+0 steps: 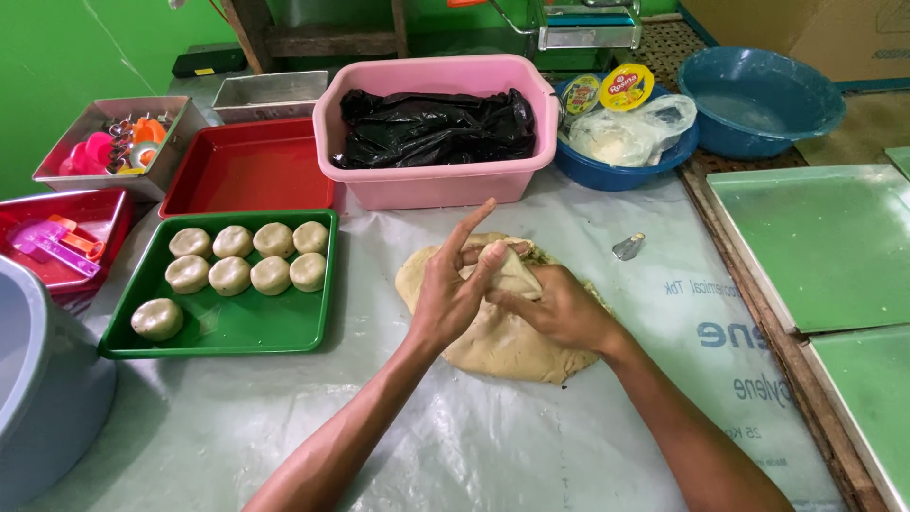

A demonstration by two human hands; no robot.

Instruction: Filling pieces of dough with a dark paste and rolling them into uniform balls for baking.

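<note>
— So, where is the dough?

— The big dough lump (502, 327) lies on the plastic sheet (455, 436) at table centre. Both hands meet over its top edge around a small piece of dough (495, 258).

— How do the hands stand?

— The left hand (453, 284) presses its palm to the piece, fingers spread, forefinger pointing to one o'clock. The right hand (559, 308) cups it from four o'clock, fingers curled on it.

— And around?

— At nine o'clock, a green tray (227, 327) with nine dough balls (248, 258). At twelve, a pink tub (431, 180) holding a black bag (431, 128); at eleven, a red tray (248, 169). At one, a blue bowl (621, 171).
</note>
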